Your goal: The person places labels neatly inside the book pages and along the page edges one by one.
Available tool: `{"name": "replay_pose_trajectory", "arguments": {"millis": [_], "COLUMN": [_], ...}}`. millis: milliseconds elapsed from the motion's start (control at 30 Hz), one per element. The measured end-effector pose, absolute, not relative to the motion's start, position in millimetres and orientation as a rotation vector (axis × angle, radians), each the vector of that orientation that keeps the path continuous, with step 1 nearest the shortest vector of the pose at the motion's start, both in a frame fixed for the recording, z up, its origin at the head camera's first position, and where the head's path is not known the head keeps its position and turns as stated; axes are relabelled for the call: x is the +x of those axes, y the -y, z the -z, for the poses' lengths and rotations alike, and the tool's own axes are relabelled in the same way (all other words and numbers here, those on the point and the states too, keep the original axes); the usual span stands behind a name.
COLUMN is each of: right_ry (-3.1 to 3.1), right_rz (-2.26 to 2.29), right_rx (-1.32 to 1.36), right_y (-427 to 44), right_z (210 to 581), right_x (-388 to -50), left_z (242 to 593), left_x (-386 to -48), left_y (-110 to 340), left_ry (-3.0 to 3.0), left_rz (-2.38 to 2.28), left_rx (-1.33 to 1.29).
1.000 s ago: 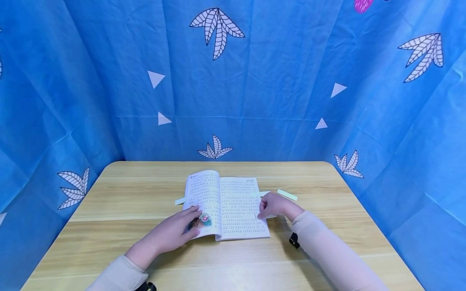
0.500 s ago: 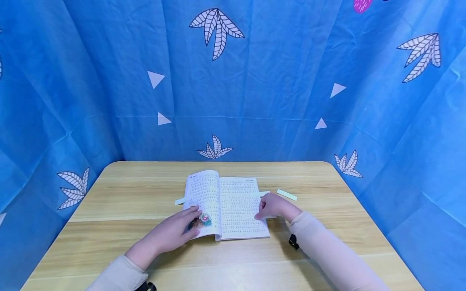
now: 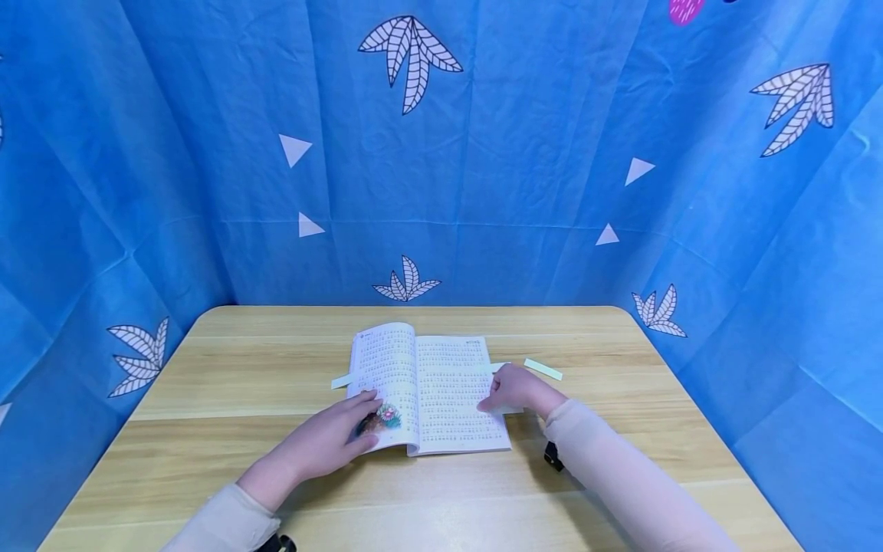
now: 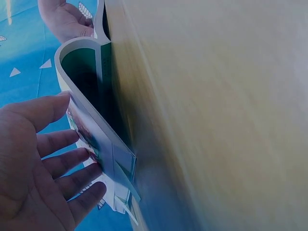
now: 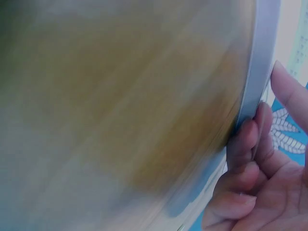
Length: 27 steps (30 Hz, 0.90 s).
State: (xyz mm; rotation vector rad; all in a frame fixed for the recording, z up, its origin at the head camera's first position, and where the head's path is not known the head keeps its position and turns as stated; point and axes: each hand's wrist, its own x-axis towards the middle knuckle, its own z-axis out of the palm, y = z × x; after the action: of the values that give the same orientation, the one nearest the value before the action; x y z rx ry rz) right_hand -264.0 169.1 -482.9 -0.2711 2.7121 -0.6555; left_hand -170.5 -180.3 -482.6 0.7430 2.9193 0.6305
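Note:
An open book (image 3: 448, 383) with printed text lies on the table, its left pages bulging up toward the spine. My left hand (image 3: 331, 437) rests on the lower left page beside a coloured picture, fingers spread; in the left wrist view the left hand (image 4: 53, 159) has its thumb at the page edge. My right hand (image 3: 510, 389) is at the right page's outer edge. In the right wrist view the right hand (image 5: 262, 163) has curled fingers around a thin paper strip (image 5: 258, 137), while the thumb touches the page. The strip's inner end is hidden in the head view.
Pale paper strips jut from the book's left edge (image 3: 341, 381) and right edge (image 3: 500, 367). A loose pale strip (image 3: 543, 369) lies right of the book on the wooden table (image 3: 276, 345). A blue patterned curtain (image 3: 524, 169) hangs behind and at both sides.
My right hand has slid slightly left over the right page, with the paper strip. The left hand and the book stay where they were.

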Motion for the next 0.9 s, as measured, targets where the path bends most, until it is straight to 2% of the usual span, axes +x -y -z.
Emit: {"name": "replay_pose_trajectory", "arguments": {"millis": [433,900], "right_ry": [-2.684,-2.599], "right_rz": [0.665,0.756], "right_rx": [-0.253,-0.374], "right_y": [-171.1,-181.5], "right_z": [483.1,480.0], "right_x": [-270.2,-272.4], "left_z": [482.6,484.7], "left_x": [-170.4,-171.1], "left_y": [179.8,180.6], "left_ry": [-2.915,-2.914], "left_rz": [-0.628,-0.636], "left_rx": [0.713,0.732]}}
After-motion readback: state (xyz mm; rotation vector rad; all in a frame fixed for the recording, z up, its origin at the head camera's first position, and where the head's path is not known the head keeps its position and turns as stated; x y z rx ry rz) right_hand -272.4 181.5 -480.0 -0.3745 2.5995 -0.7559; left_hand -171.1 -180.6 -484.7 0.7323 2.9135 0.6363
